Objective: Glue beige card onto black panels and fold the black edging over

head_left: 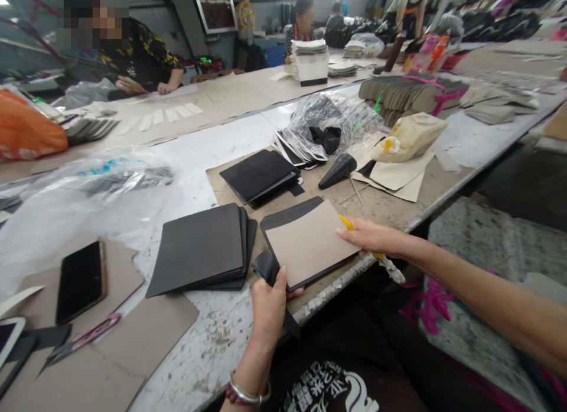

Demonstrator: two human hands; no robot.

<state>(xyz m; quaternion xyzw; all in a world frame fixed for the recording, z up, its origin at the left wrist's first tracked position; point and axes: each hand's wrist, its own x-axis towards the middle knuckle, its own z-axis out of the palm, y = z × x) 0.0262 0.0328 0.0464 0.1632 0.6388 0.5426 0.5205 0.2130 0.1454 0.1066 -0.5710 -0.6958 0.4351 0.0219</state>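
A black panel with a beige sheet on it lies at the table's front edge. My left hand is closed on its lower left corner, thumb on top, with a black strap beside the thumb. My right hand pinches the panel's right edge and also holds a yellow-handled brush, whose whitish, crusted end points down past the table edge. A stack of dark grey panels lies to the left. Behind is a pile of black pieces.
A black cone-shaped nozzle and a whitish stained container stand behind my right hand. At the left lie a phone, pink-handled snips and plastic sheeting. Another person works across the table.
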